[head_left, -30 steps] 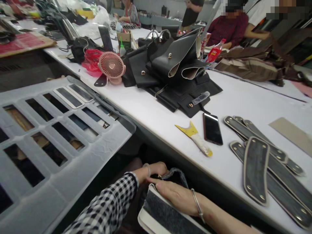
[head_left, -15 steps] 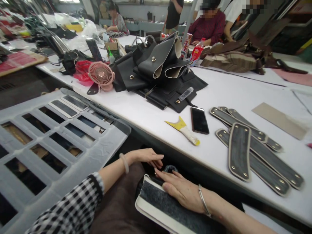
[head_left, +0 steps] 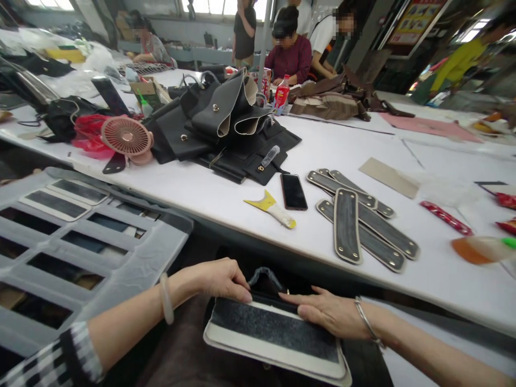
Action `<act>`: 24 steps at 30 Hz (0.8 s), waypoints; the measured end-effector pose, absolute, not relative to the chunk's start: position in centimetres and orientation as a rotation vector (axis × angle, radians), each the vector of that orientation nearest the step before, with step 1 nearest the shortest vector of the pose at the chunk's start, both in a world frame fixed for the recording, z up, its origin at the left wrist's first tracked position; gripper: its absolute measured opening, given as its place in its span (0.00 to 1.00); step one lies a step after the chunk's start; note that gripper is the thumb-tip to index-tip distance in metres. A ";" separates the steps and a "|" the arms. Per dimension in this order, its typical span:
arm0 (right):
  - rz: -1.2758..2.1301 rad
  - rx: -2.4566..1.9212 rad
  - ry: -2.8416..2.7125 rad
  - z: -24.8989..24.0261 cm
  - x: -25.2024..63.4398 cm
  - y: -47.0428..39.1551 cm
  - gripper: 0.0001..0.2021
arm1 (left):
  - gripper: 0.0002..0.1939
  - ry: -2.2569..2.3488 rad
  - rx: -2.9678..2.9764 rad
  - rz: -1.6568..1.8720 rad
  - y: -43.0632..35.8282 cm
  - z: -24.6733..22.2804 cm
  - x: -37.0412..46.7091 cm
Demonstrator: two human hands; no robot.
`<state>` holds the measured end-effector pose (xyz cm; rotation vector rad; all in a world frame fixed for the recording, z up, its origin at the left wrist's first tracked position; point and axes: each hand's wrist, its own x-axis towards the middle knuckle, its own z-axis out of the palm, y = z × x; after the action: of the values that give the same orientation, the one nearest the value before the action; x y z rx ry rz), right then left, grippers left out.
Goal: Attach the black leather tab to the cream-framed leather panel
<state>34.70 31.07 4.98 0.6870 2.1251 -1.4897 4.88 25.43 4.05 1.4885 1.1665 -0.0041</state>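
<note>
A black handbag (head_left: 278, 328) lies across the lap. Its pale-edged panel with a dark strip faces up, and a plastic-wrapped handle (head_left: 264, 274) arches at its far side. My left hand (head_left: 223, 279) pinches the bag's upper left edge, the thumb on the near side and the other fingers curled mostly out of sight. On the right, my right hand (head_left: 328, 312) rests on the upper edge with its fingers stretched out toward the handle. Beyond the table edge lie a yellow-and-white scraper-like piece (head_left: 272, 208) and a black phone (head_left: 293, 191).
Riveted dark straps (head_left: 346, 226) lie on the white table (head_left: 226, 212). Behind are a pink fan (head_left: 128, 137), a heap of black bags (head_left: 217, 115) and a red-labelled bottle (head_left: 281, 95). A grey slotted rack (head_left: 133, 269) stands at the left. Several people work farther back.
My left hand has come down onto the bag's edge from the air beside it. The bag now lies more level, and my right hand stays on it. The view has turned right.
</note>
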 end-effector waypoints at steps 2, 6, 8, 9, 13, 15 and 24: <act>-1.488 0.716 2.117 5.1 35.0 31.1 0.26 | 0.17 1.174 1.506 -0.022 25.5 4.3 4.9; -1.462 0.753 2.134 5.4 33.6 30.6 0.24 | 0.17 1.169 1.545 -0.063 26.2 4.3 5.2; -1.509 0.805 2.148 5.4 32.5 30.2 0.23 | 0.17 1.168 1.569 -0.076 26.6 4.4 5.3; -1.550 0.845 2.158 5.2 32.0 30.0 0.22 | 0.17 1.174 1.590 -0.076 26.7 4.5 5.4; -1.757 1.148 2.193 4.2 32.4 29.9 0.22 | 0.22 1.280 1.736 0.033 25.9 5.9 6.7; -1.899 1.447 2.206 3.1 34.1 29.1 0.28 | 0.17 1.319 1.775 0.220 24.5 6.6 8.0; -2.794 2.521 1.128 -7.8 33.9 15.6 0.48 | 0.11 1.261 1.959 0.327 19.7 6.0 15.8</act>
<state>33.89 15.58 -7.83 2.5205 1.1285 -2.7939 15.85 19.73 5.96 1.9586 1.2608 0.3273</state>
